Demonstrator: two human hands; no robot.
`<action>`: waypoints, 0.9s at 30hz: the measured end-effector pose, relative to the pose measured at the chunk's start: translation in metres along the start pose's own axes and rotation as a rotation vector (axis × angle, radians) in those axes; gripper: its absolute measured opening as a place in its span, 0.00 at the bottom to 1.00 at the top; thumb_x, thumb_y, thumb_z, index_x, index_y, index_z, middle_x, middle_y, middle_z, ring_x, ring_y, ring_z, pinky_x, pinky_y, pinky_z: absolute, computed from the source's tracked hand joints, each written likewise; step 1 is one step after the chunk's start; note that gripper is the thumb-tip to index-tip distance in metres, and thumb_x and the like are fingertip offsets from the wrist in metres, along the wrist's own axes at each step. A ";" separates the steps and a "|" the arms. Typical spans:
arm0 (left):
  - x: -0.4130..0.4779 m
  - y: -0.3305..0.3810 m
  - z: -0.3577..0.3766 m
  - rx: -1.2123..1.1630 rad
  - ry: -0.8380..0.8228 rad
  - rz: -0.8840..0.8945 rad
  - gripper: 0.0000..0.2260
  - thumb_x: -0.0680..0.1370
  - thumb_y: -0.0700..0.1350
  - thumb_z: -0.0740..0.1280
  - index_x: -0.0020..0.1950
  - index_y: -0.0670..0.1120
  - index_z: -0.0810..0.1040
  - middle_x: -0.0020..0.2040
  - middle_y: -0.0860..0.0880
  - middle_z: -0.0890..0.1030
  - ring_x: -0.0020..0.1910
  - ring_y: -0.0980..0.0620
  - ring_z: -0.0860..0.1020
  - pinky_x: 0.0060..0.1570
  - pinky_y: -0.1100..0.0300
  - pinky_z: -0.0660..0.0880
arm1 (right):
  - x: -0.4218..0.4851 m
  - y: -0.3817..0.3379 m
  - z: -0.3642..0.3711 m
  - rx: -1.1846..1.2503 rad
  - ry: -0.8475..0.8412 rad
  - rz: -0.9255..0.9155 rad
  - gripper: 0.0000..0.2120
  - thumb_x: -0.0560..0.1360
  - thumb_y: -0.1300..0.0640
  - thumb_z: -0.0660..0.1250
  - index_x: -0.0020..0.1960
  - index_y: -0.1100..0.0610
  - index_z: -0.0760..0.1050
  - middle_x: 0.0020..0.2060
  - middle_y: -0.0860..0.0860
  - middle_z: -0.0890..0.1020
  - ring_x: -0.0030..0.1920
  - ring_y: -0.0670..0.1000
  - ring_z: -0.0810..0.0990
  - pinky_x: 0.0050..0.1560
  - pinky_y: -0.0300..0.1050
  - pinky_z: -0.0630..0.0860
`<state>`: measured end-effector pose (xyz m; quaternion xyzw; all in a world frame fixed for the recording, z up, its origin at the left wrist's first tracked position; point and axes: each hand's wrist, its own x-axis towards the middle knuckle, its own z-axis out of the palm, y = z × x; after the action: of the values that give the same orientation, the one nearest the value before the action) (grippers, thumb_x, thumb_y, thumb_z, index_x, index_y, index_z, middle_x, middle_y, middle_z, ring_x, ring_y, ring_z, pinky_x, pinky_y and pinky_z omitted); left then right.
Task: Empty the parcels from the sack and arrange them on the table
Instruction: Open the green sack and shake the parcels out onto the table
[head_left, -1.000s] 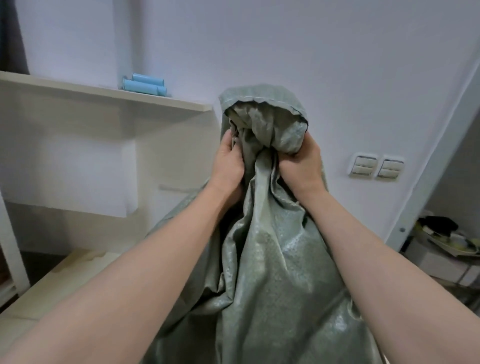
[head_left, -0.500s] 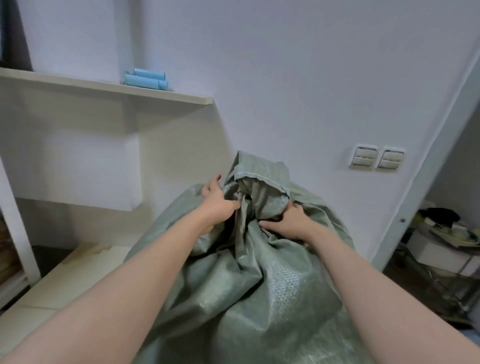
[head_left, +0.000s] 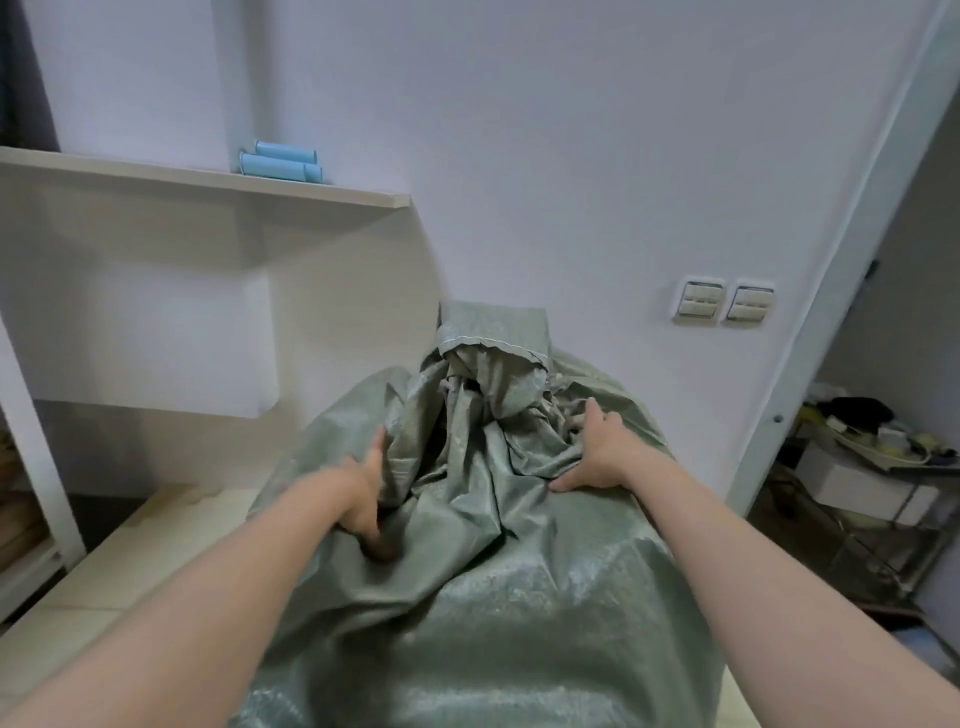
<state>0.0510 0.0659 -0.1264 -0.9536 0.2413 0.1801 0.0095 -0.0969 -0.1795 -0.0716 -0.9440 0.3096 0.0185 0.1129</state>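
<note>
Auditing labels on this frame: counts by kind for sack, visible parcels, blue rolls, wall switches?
Sack: 1
Parcels in view: 0 (any inside the sack are hidden)
Blue rolls: 2
Wall switches: 2
Total: 5
</note>
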 end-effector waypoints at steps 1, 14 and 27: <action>-0.001 0.003 0.005 0.035 0.086 -0.031 0.62 0.68 0.51 0.77 0.69 0.57 0.20 0.76 0.41 0.59 0.71 0.38 0.65 0.66 0.39 0.67 | 0.001 -0.001 -0.003 -0.067 0.049 0.001 0.50 0.64 0.42 0.78 0.76 0.58 0.57 0.71 0.59 0.67 0.69 0.59 0.69 0.65 0.50 0.71; 0.019 0.040 -0.080 -0.754 0.726 0.000 0.13 0.81 0.45 0.59 0.63 0.48 0.78 0.59 0.40 0.80 0.58 0.37 0.77 0.55 0.52 0.73 | 0.020 -0.049 -0.063 0.196 0.584 -0.157 0.11 0.75 0.57 0.63 0.55 0.59 0.79 0.55 0.62 0.79 0.58 0.63 0.76 0.52 0.48 0.71; 0.059 0.013 -0.021 -0.466 0.476 -0.076 0.72 0.54 0.76 0.71 0.74 0.46 0.24 0.79 0.41 0.53 0.78 0.42 0.52 0.74 0.40 0.47 | 0.061 -0.007 0.001 0.255 0.027 0.055 0.63 0.62 0.39 0.79 0.78 0.59 0.41 0.70 0.57 0.70 0.69 0.60 0.69 0.68 0.51 0.65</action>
<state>0.1005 0.0249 -0.1262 -0.9537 0.1534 0.0024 -0.2588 -0.0432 -0.2090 -0.0774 -0.9133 0.3366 -0.0306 0.2272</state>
